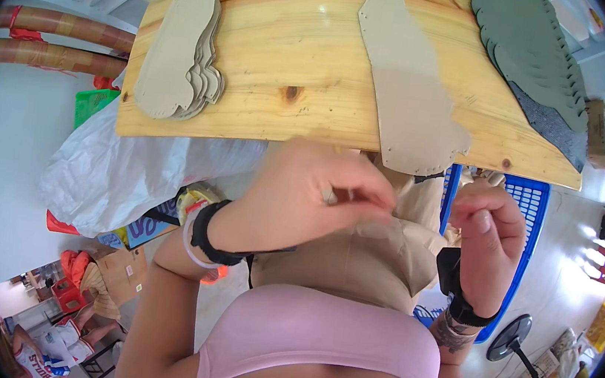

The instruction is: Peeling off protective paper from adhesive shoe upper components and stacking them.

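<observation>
Beige, one flat panel [409,74] lies on the wooden table [281,45], far tip out of frame, long axis running near to far, broad end at the table's near edge. One beige stack [171,62] and one green stack [534,55] flank it, layers uncountable. The blurred left hand [309,193] and the right hand [492,225] curl; whether either grasps anything, I cannot tell.

Left hand [309,193], right hand [491,224] — curled

Two hands [302,193], two black wristbands [202,233], one bench [294,61] with one pile of beige pieces [171,62] left and one green pile [531,47] right, two brown rolls [71,59].
</observation>
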Action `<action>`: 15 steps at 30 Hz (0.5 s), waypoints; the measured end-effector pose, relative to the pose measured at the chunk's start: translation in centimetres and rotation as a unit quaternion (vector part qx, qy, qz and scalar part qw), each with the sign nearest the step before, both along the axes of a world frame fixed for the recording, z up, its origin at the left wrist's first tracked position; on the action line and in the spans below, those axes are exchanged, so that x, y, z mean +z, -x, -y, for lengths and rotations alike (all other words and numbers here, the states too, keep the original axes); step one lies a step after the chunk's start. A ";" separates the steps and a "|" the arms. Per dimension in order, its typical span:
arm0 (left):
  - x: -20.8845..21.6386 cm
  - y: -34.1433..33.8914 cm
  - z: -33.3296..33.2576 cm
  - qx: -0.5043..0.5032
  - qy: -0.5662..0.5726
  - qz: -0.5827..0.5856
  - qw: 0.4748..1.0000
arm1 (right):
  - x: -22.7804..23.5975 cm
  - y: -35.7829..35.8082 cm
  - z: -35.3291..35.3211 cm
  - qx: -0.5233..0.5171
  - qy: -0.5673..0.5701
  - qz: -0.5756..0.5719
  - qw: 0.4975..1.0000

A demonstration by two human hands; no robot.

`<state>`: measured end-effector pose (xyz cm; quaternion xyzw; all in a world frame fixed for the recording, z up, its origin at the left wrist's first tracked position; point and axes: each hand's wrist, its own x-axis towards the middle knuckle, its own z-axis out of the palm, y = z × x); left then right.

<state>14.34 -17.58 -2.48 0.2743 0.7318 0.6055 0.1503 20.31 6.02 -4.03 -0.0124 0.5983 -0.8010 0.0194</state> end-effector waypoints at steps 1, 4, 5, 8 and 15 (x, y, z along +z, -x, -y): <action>0.5 -0.2 0.0 -0.034 0.086 0.059 0.994 | -0.6 -0.2 -0.9 -0.020 -0.012 -0.004 1.000; -0.2 -0.5 -0.9 -0.028 0.140 -0.012 0.990 | -0.3 -0.5 -1.0 -0.074 -0.047 0.009 0.996; -0.8 -0.6 -1.5 0.013 0.106 -0.140 0.984 | -0.2 -0.6 -0.7 -0.118 -0.078 0.042 0.989; -2.4 1.1 -3.2 0.067 0.077 -0.305 0.947 | -0.2 -0.6 -1.0 -0.138 -0.110 0.079 0.981; -2.2 3.4 -4.2 -0.022 0.191 -0.283 0.940 | -1.6 -0.6 0.1 -0.001 -0.107 0.166 0.980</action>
